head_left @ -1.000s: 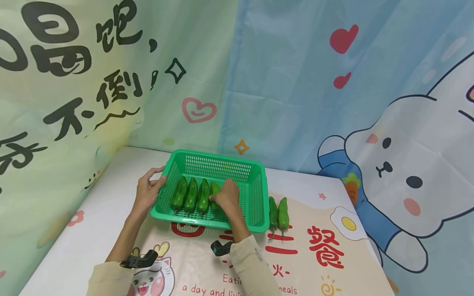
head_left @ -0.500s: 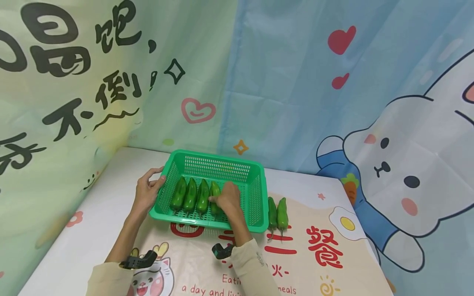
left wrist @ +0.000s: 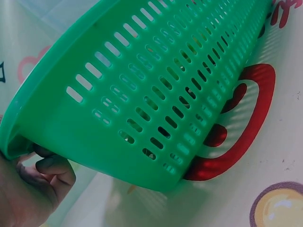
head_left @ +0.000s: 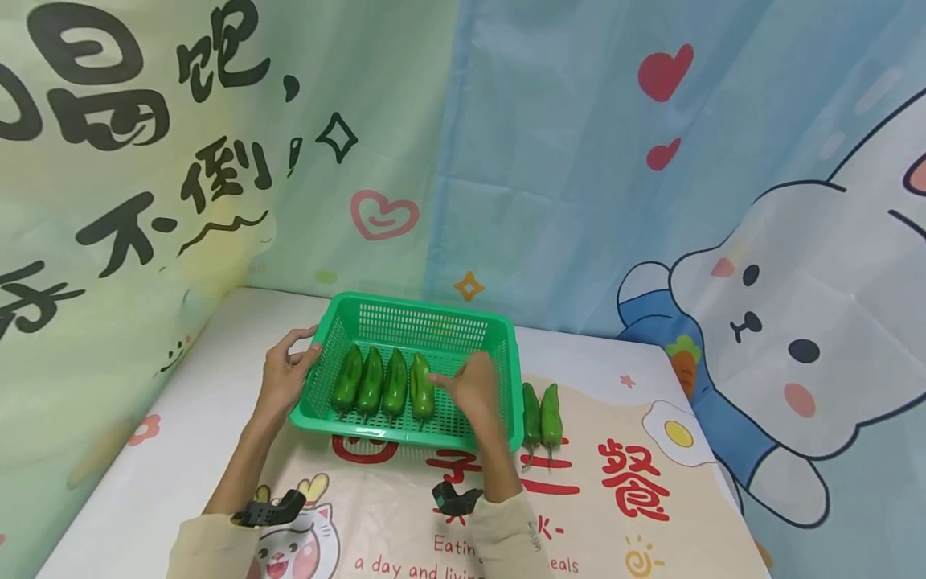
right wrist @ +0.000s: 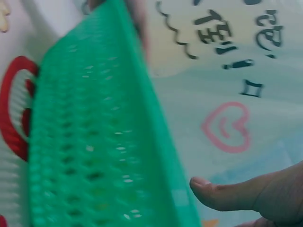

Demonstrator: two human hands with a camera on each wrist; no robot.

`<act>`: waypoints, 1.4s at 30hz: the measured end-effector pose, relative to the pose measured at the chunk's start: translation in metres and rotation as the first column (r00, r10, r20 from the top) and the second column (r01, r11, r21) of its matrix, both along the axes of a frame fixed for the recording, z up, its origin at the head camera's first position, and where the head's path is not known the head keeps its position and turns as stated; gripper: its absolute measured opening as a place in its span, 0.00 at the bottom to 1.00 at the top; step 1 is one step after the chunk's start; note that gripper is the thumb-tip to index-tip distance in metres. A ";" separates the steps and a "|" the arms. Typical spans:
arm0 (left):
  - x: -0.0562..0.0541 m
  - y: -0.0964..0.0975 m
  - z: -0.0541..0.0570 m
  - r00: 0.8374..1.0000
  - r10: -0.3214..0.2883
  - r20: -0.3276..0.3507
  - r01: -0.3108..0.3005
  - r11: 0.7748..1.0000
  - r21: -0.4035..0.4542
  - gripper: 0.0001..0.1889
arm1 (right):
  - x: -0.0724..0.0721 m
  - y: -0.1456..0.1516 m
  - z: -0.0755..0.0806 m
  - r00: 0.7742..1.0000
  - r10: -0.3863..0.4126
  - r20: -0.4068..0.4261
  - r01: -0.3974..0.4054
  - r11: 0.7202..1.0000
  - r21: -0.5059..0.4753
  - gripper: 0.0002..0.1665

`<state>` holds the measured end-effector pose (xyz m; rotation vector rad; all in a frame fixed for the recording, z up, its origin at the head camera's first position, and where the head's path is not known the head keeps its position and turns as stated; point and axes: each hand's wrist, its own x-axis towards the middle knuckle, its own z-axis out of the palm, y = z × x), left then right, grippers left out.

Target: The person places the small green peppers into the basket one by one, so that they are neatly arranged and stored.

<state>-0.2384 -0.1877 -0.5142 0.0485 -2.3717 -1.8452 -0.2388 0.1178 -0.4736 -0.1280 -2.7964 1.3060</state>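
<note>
A green plastic basket point(head_left: 434, 306) holds several green peppers point(head_left: 371, 382) in a row on its left side. My left hand point(head_left: 284, 371) grips the left rim, its curled fingers point(left wrist: 56, 175) under the edge in the left wrist view. Inside the basket, my right hand point(head_left: 477, 386) is just right of the rightmost pepper point(head_left: 422, 394), with a gap between most of the hand and it. The thumb point(right wrist: 227, 194) points straight out in the right wrist view, and the other fingers are mostly hidden.
Two more green peppers, one darker point(head_left: 531, 414) and one lighter point(head_left: 551, 416), lie on the table just right of the basket. Under them is a printed table cover point(head_left: 615, 523). A printed curtain point(head_left: 535, 201) stands behind the table and along its left.
My right hand has let go of the rightmost pepper and moved right, leaving it lying in the row. The left hand keeps its grip on the basket rim.
</note>
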 end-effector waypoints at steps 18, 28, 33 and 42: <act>0.000 -0.001 0.001 1.000 0.007 0.024 -0.007 1.000 0.003 0.25 | 0.047 0.108 0.040 0.983 -0.137 0.122 0.171 0.925 -0.340 0.23; 0.000 -0.001 0.001 1.000 0.012 0.009 -0.012 1.000 -0.002 0.25 | 0.055 0.146 0.021 0.936 -0.258 0.240 0.336 0.857 -0.391 0.30; 0.000 -0.001 0.001 1.000 0.012 0.010 -0.012 1.000 0.009 0.25 | 0.057 0.159 0.006 0.914 -0.307 0.264 0.391 0.842 -0.372 0.28; -0.001 0.003 0.001 1.000 0.002 -0.006 -0.002 1.000 0.015 0.24 | 0.060 0.171 -0.015 0.886 -0.365 0.286 0.443 0.850 -0.285 0.29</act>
